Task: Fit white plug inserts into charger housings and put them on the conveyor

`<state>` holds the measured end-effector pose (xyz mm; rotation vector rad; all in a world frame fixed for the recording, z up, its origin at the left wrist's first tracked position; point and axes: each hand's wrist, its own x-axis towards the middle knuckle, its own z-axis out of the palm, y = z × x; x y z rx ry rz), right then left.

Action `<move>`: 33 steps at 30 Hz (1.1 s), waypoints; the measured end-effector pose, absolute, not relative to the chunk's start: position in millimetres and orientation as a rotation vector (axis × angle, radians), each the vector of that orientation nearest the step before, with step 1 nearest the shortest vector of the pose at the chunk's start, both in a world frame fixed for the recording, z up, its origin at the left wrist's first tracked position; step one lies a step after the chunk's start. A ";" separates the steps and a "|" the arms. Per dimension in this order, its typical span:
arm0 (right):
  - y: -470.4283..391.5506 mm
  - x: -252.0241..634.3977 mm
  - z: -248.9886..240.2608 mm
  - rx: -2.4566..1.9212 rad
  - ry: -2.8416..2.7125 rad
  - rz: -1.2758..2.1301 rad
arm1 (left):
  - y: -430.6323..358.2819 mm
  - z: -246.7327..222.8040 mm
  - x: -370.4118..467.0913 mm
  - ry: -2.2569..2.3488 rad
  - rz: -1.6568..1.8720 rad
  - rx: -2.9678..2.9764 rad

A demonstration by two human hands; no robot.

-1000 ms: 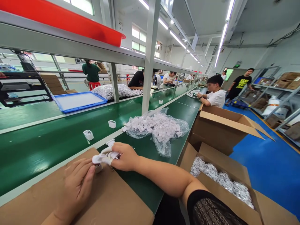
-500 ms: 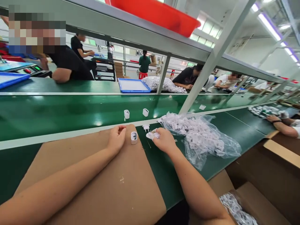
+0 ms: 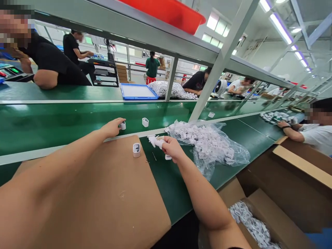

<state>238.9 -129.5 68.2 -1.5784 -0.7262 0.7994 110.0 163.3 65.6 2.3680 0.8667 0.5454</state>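
Observation:
My left hand reaches over the green belt, with its fingers closed around a small white charger housing. My right hand has white coverings on its fingertips, which are pinched on a white plug piece at the edge of the green worktop. Another white part shows just below that hand. An open-topped white housing stands upright on the cardboard sheet. One more housing stands on the belt, between my hands and beyond them.
To the right lies a clear plastic bag of white parts. A cardboard box with more white pieces is below the worktop. A slanted metal post rises beyond the bag. Co-workers sit across the belt and at the right.
My left hand has moved forward and left from the cardboard onto a housing on the belt. My right fingers have reached the plug piece. The view has shifted right.

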 end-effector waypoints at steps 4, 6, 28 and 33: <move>-131.0 235.9 73.9 -1.357 -0.627 0.971 | 166.0 68.5 95.5 0.930 0.481 2.449; -131.8 234.3 75.8 -1.336 -0.623 0.985 | 155.8 73.6 79.8 0.980 0.494 2.474; -142.6 195.7 76.0 -1.559 -1.123 0.979 | -7.3 22.4 -10.3 0.418 0.515 1.968; -145.5 208.4 80.6 -1.612 -1.064 0.560 | -7.0 25.1 -10.7 0.426 0.479 1.888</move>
